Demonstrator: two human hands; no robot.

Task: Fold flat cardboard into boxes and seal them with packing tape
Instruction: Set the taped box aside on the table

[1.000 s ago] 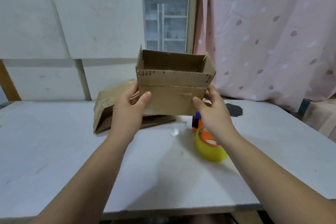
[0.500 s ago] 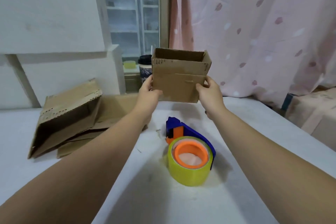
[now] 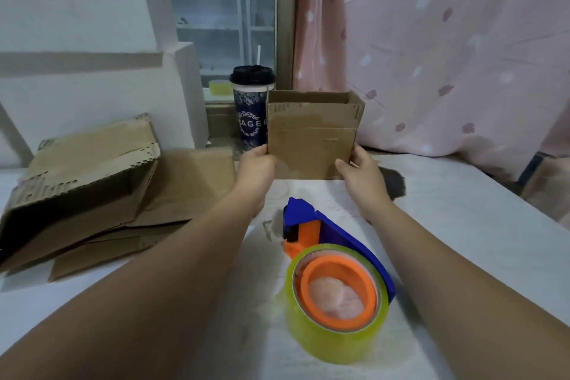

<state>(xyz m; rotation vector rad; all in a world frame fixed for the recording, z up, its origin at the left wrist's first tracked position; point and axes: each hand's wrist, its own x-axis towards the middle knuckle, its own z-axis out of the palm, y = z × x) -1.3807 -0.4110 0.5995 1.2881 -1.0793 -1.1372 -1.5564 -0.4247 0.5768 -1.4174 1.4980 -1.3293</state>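
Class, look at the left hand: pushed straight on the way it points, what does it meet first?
The left hand holds the cardboard box, so that first; beyond it, probably the dark cup, depth unclear.

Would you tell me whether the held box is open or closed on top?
Open on top: the box has its flaps standing up, with the inner back wall visible behind the front rim.

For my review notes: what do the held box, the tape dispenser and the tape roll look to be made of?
The box: brown cardboard, matte, going by its fold creases and rough perforated top edge; probably corrugated.
The tape dispenser: hard moulded plastic in blue and orange, smooth with a slight sheen.
The tape roll: glossy translucent film, yellowish-green where wound thick; likely plastic packing tape.
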